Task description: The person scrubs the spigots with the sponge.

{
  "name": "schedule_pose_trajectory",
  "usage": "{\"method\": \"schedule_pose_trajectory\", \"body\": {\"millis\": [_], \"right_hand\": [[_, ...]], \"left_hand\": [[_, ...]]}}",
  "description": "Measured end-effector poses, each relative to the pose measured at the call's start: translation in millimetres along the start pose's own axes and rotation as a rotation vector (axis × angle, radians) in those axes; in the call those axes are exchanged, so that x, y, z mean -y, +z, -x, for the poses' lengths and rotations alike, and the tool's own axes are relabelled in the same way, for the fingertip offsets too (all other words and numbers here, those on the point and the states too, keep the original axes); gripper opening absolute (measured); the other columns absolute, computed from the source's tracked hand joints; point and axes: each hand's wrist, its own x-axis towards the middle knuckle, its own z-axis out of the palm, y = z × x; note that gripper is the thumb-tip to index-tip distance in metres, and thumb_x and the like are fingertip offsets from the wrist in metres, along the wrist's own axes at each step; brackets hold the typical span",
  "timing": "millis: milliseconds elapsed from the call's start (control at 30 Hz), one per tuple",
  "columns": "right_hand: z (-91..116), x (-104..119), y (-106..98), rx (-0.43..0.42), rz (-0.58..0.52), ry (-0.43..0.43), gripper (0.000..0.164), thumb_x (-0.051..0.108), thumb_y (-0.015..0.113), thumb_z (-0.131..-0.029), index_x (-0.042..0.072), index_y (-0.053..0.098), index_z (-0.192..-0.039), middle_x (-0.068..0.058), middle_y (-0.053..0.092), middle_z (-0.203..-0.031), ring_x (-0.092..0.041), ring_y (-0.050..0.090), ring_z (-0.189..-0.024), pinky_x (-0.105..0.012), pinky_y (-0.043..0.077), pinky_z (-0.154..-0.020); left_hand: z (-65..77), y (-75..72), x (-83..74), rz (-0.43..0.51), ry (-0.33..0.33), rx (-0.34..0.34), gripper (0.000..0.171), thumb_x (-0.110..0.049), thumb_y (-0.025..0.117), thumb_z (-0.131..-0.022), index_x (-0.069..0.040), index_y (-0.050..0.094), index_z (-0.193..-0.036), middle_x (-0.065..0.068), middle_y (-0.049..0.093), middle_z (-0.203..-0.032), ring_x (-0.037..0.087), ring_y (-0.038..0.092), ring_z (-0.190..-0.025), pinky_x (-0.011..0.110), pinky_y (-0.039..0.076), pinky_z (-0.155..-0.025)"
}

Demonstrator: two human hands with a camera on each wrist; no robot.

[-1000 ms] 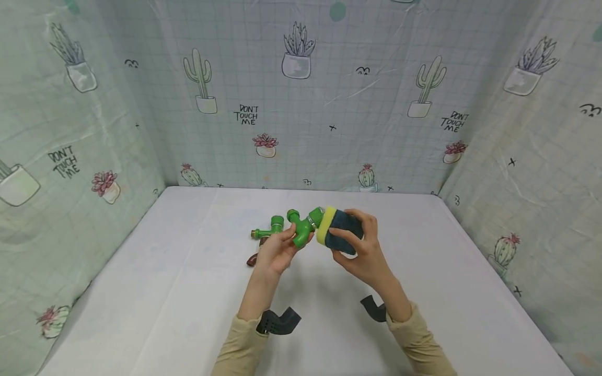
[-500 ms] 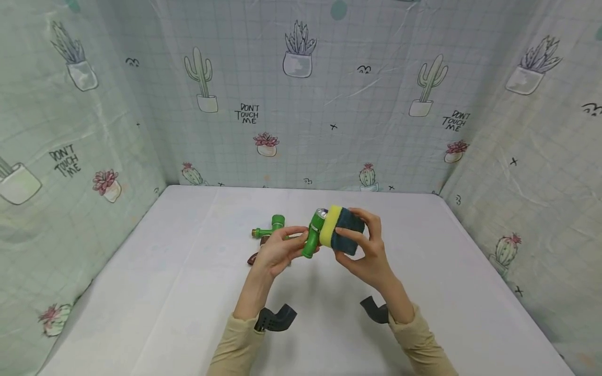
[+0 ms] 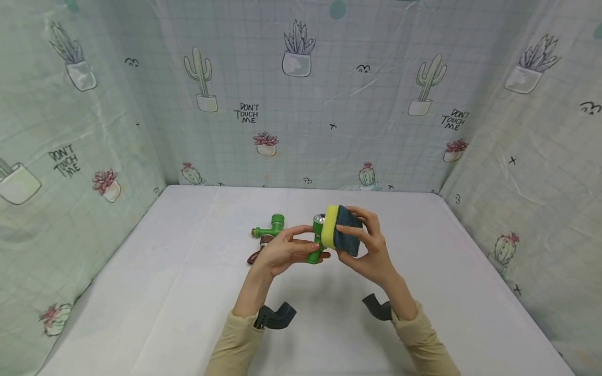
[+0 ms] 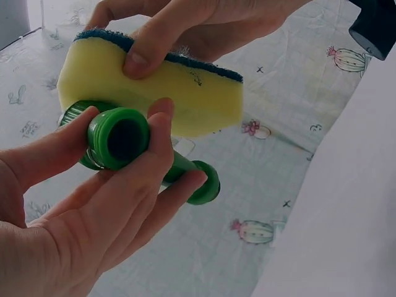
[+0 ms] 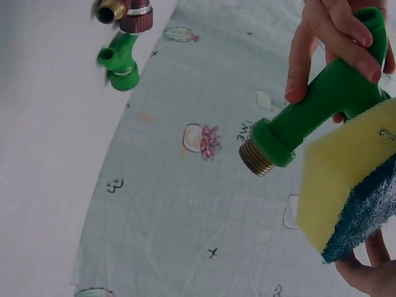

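My left hand point(image 3: 282, 250) holds a green tap point(image 5: 312, 108) with a brass threaded end, thumb and fingers around its body above the table. Its round open socket faces the camera in the left wrist view. In my right hand point(image 3: 373, 249) is a scrub sponge point(image 4: 151, 86), yellow foam on one side and dark scouring pad on the other. The thumb and fingertips pinch the sponge at its edges. The yellow face lies against the tap in the left wrist view. Part of the tap is hidden behind the left fingers and the sponge.
Behind my left hand, another green tap point(image 3: 271, 231) and a brown tap point(image 5: 137, 21) lie on the white table point(image 3: 188, 303), partly overlapped by the hand. A patterned sheet point(image 3: 301, 104) walls the table at back and sides. A black wrist mount point(image 3: 276, 316) juts from the left wrist.
The green tap has been turned over in my left hand, its cap end now upright beside the sponge. My left fingers have shifted along it. The sponge has barely moved.
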Motion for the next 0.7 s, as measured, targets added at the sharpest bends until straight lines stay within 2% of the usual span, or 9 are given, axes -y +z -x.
{"method": "schedule_pose_trajectory", "body": {"millis": [167, 267, 467, 567, 700], "right_hand": [[-2, -5, -5, 0.029, -0.046, 0.066, 0.049, -0.001, 0.070, -0.064, 0.012, 0.057, -0.109, -0.020, 0.041, -0.126, -0.028, 0.041, -0.114, -0.036, 0.044, -0.089], [-2, -9, -7, 0.051, -0.052, 0.110, 0.053, -0.008, 0.071, -0.061, 0.008, 0.056, -0.109, -0.021, 0.042, -0.125, -0.031, 0.043, -0.112, -0.041, 0.047, -0.086], [-6, -16, -10, 0.119, -0.102, 0.197, 0.050, -0.011, 0.068, -0.066, -0.001, 0.052, -0.113, -0.024, 0.041, -0.128, -0.037, 0.043, -0.115, -0.052, 0.046, -0.087], [-9, -18, -11, 0.181, -0.146, 0.256, 0.049, -0.011, 0.065, -0.071, -0.002, 0.050, -0.117, -0.021, 0.042, -0.129, -0.029, 0.043, -0.119, -0.049, 0.045, -0.090], [-13, -18, -13, 0.274, -0.235, 0.317, 0.047, -0.005, 0.060, -0.079, 0.002, 0.046, -0.123, -0.017, 0.045, -0.129, -0.012, 0.046, -0.114, -0.045, 0.046, -0.091]], "left_hand": [[0.0, -1.6, 0.0, -0.015, -0.034, 0.015, 0.050, 0.003, 0.053, -0.085, 0.001, 0.036, -0.132, 0.011, 0.066, -0.098, 0.018, 0.067, -0.080, 0.042, 0.051, -0.082], [-0.1, -2.5, 0.8, 0.001, -0.040, 0.029, 0.049, 0.003, 0.053, -0.085, 0.001, 0.037, -0.132, 0.012, 0.064, -0.101, 0.021, 0.067, -0.083, 0.045, 0.052, -0.079], [-1.0, -4.9, 2.3, 0.003, -0.047, 0.029, 0.051, 0.004, 0.053, -0.084, -0.001, 0.035, -0.132, 0.017, 0.059, -0.110, 0.027, 0.066, -0.087, 0.050, 0.051, -0.076], [-2.3, -6.1, 3.1, -0.042, -0.055, 0.001, 0.049, 0.004, 0.053, -0.084, -0.001, 0.038, -0.130, 0.021, 0.054, -0.116, 0.029, 0.065, -0.089, 0.049, 0.052, -0.075], [-4.7, -6.7, 4.5, -0.164, -0.036, -0.076, 0.045, 0.005, 0.055, -0.083, 0.000, 0.045, -0.125, 0.025, 0.049, -0.121, 0.028, 0.066, -0.086, 0.045, 0.054, -0.070]]}}
